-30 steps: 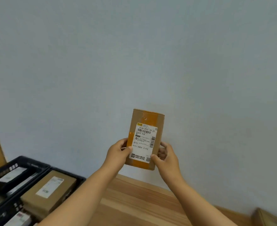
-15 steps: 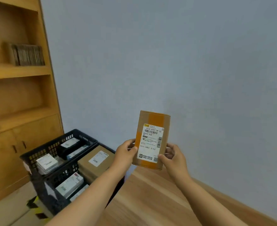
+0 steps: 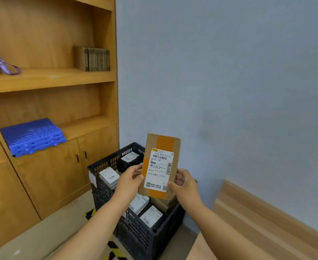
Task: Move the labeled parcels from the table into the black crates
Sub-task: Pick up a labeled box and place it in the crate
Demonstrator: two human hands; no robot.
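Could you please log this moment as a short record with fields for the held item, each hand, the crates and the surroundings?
held item: cardboard parcel, upright, white shipping label facing the camera, orange tape
left hand: grips the parcel's left edge
right hand: grips the parcel's lower right edge
parcel position: in the air in front of the black crates, not yet inside
crates: on the floor, already holding several labeled parcels
table: wooden, at lower right
surroundings: wooden shelf unit on the left, with a folded blue crate
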